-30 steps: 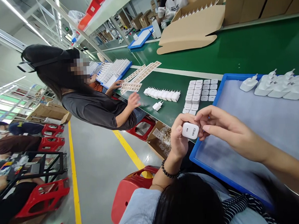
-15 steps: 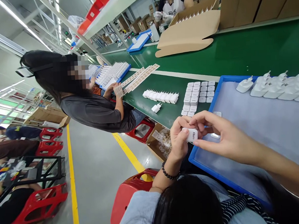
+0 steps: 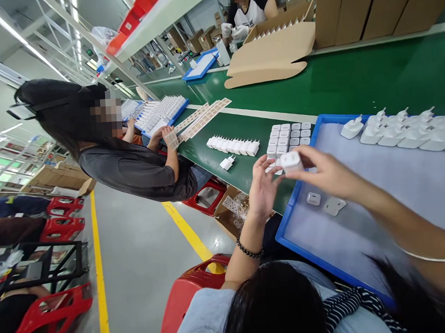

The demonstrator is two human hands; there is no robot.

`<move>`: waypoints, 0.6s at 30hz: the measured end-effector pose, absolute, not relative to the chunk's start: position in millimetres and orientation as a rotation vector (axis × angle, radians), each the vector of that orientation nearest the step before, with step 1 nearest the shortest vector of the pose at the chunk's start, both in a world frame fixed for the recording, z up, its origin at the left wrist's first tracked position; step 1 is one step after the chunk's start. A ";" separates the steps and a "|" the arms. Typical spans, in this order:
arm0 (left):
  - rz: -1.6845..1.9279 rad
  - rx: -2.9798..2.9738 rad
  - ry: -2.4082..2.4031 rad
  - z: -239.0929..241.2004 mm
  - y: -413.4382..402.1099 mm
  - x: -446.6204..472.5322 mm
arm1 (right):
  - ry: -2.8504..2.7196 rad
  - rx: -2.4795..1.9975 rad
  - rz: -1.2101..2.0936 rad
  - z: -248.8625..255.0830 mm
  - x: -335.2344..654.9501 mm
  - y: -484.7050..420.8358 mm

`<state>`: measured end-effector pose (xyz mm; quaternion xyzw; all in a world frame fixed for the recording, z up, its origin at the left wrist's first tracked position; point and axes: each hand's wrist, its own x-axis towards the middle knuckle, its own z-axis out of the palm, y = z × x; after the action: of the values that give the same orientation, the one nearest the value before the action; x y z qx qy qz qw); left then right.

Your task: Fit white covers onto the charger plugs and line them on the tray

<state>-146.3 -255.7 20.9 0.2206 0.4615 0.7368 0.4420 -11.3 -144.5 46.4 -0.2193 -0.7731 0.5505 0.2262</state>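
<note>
One-handed pinch, could go sideways
If that grip slackens, I reckon the white charger (image 3: pixel 291 161) drops by the blue tray's (image 3: pixel 287 221) edge or knocks the stacked white pieces (image 3: pixel 278 141) behind. Right hand (image 3: pixel 319 169) has thumb and fingers closed around it, held up off the bench; left hand (image 3: pixel 263 191) is loosely open just beside, can't tell if it's touching.

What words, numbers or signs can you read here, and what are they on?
No text here can be read for sure.
Charger in the right hand: faint marks, too blurred.
White blocks in rows on the green table: tiny marks, too small.
Shirt across the table: some letters, too blurred.
Red bin: small label, too small to read.
</note>
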 end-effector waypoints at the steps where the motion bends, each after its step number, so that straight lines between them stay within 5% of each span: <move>1: 1.835 0.582 1.235 15.8 -255.5 -154.0 | -2.162 -0.701 1.512 46.6 -5.0 -131.7; 8: 1.485 1.019 2.218 -24.0 -259.4 -205.6 | -2.559 -1.725 0.449 43.9 37.9 -68.8; 13: 0.930 1.038 2.933 -41.3 -250.6 -242.0 | -2.669 -1.963 0.489 31.5 36.3 -63.4; 18: 0.820 0.855 2.963 -42.4 -241.1 -283.1 | -2.567 -1.654 0.231 29.0 29.6 -76.4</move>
<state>-283.1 -241.1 -42.4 0.2679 0.9283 0.2568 -0.0245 29.6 -76.4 29.0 -0.5397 -0.8375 0.0754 0.0393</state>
